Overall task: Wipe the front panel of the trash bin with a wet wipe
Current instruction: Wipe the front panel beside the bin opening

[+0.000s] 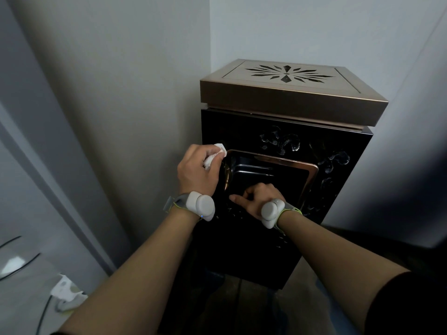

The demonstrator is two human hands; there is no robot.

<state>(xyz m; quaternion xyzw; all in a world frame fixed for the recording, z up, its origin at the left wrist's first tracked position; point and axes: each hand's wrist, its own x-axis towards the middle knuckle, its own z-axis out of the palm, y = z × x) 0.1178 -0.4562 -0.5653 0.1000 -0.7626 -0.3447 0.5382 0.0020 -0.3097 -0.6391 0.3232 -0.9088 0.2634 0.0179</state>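
A tall black trash bin [338,151] with a bronze lid stands in a room corner. Its glossy front panel [249,250] has a bronze-framed opening [312,170] with a flap pushed inward. My left hand [196,170] is closed around a crumpled white wet wipe [212,157] and presses it against the panel at the upper left corner of the opening. My right hand [256,197] grips the lower edge of the opening, fingers curled inside and thumb pointing left along the frame.
Grey walls [121,93] close in on the left and behind the bin. A white plug adapter with cables [65,291] lies on the floor at lower left. The lid top [285,73] has a star-shaped cut-out.
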